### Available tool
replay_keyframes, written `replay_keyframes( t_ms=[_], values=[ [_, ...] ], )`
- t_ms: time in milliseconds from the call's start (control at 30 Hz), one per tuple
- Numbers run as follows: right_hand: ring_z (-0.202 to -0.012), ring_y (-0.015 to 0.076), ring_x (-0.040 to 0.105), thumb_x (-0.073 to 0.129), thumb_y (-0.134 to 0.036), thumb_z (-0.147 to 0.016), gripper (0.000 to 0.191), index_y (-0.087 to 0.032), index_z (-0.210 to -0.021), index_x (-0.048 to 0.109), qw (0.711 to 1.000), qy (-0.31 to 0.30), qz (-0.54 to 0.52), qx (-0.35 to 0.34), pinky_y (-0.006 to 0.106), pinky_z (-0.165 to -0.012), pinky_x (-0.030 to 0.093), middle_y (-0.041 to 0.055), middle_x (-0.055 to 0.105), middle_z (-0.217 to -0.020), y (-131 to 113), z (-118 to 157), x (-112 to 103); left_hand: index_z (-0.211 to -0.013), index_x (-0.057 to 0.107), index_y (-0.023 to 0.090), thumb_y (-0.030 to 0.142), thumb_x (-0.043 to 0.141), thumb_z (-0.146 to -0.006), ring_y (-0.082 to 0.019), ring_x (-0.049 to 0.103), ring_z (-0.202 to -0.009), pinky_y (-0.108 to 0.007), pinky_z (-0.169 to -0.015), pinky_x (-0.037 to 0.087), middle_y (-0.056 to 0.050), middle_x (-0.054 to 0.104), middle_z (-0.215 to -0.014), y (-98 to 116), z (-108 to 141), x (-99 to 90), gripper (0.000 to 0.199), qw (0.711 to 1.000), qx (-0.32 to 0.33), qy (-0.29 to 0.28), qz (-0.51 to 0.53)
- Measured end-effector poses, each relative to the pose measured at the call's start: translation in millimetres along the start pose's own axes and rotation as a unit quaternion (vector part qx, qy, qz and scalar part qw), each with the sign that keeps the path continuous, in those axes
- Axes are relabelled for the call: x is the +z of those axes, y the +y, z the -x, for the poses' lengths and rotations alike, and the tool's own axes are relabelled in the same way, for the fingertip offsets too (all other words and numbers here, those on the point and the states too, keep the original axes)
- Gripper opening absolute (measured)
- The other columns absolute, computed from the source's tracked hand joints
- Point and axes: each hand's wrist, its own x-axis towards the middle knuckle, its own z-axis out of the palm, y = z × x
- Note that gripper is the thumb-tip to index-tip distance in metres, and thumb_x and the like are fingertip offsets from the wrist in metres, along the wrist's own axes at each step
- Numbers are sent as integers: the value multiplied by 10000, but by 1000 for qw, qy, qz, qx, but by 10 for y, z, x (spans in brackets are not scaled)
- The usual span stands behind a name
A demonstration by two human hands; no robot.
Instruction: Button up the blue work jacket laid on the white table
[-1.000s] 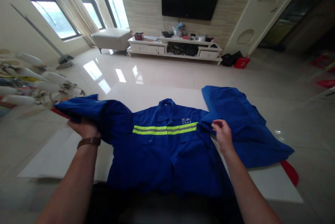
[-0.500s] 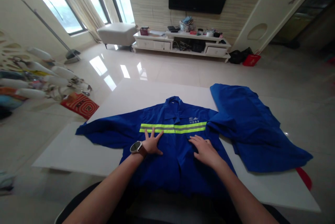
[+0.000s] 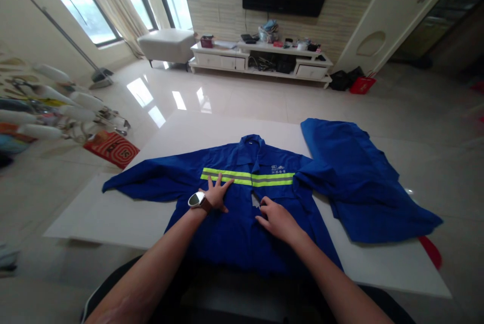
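Lying at lower centre on the white surface (image 3: pixel 109 223), the blue jacket (image 3: pixel 234 235) is already mostly spread out; the sleeve at right remains crumpled. A yellow-green band (image 3: pixel 230 176) crosses its chest. The left hand (image 3: pixel 216 196) rests with fanned fingers, gripping nothing; the right hand (image 3: pixel 279 219) appears to pinch the front edge.

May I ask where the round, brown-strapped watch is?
In the head view, the watch is left of centre, worn behind the left hand, over the blue cloth jacket.
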Motion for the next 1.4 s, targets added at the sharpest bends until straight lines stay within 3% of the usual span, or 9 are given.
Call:
replay_keyframes(
  t_ms=[133, 233, 400, 500, 633, 767, 967, 1167, 1400],
  values=[
    [-725, 126, 580, 585, -147, -875, 216, -195, -678, 511, 997, 66, -12, 38, 260, -667, 386, 16, 591, -899, 66, -51, -65, -1577, 218, 412, 254, 944, -467, -630, -26, -1452, -862, -943, 269, -203, -20, -1682, 59, 18, -54, 1335, 1000, -9, 1, -12],
    [-764, 158, 595, 587, -114, -841, 127, -213, -784, 531, 994, 97, -2, 59, 268, -659, 367, 14, 611, -859, 78, -106, -69, -1559, 291, 353, 274, 925, -482, -592, 42, -1475, -847, -1015, 192, -210, 108, -1672, 169, 58, -93, 1252, 999, 27, 20, -34],
    [-876, 233, 664, 670, -326, -875, 276, -241, -1129, 605, 987, 75, 43, 133, 303, -711, 419, 76, 710, -985, 136, -254, -54, -1423, 500, 331, 456, 724, -753, -431, 342, -1429, -663, -1117, 301, -113, 402, -1562, 452, 169, -91, 718, 983, 159, 87, 1],
    [-875, 247, 659, 628, -378, -898, 156, -252, -969, 686, 986, 72, 55, 141, 329, -737, 442, 74, 704, -883, 144, -354, -51, -1275, 609, 287, 395, 645, -833, -352, 520, -1253, -531, -1029, 438, -99, 580, -1351, 591, 214, -67, 457, 974, 191, 125, 10],
    [-982, 222, 599, 522, -235, -901, 133, -209, -823, 627, 983, 174, -35, 50, 320, -825, 452, 85, 639, -994, 111, -455, -30, -1060, 658, 216, 376, 628, -870, -285, 610, -1068, -408, -892, 500, -95, 634, -1108, 703, 211, -69, 251, 968, 186, 161, 39],
    [-814, 186, 566, 481, -206, -882, 97, -216, -795, 521, 971, 192, -137, 31, 297, -742, 418, 29, 579, -842, 125, -503, -8, -959, 643, 201, 364, 635, -884, -228, 631, -982, -328, -843, 488, -79, 628, -1050, 754, 184, -83, 180, 963, 157, 207, 71],
    [-646, 173, 510, 572, -317, -886, 139, -217, -808, 514, 975, 177, -122, 55, 285, -615, 333, -11, 552, -693, 165, -486, -16, -1038, 644, 197, 193, 558, -880, -215, 638, -962, -316, -841, 484, -72, 686, -1021, 747, 137, -32, 180, 948, 177, 240, 115],
    [-954, 221, 646, 492, -208, -928, 193, -204, -981, 677, 979, 162, -123, 16, 322, -845, 446, 77, 718, -1024, 180, -460, -56, -940, 736, 186, 168, 572, -833, -211, 654, -905, -306, -820, 486, -76, 720, -948, 776, 129, -80, 197, 941, 194, 236, 146],
    [-922, 218, 630, 525, -239, -929, 150, -209, -914, 671, 978, 177, -91, 68, 310, -812, 427, 58, 701, -964, 188, -444, -55, -863, 749, 179, 124, 585, -753, -174, 642, -780, -267, -729, 471, -47, 725, -849, 769, 111, -110, 205, 928, 241, 219, 180]
  ],
)
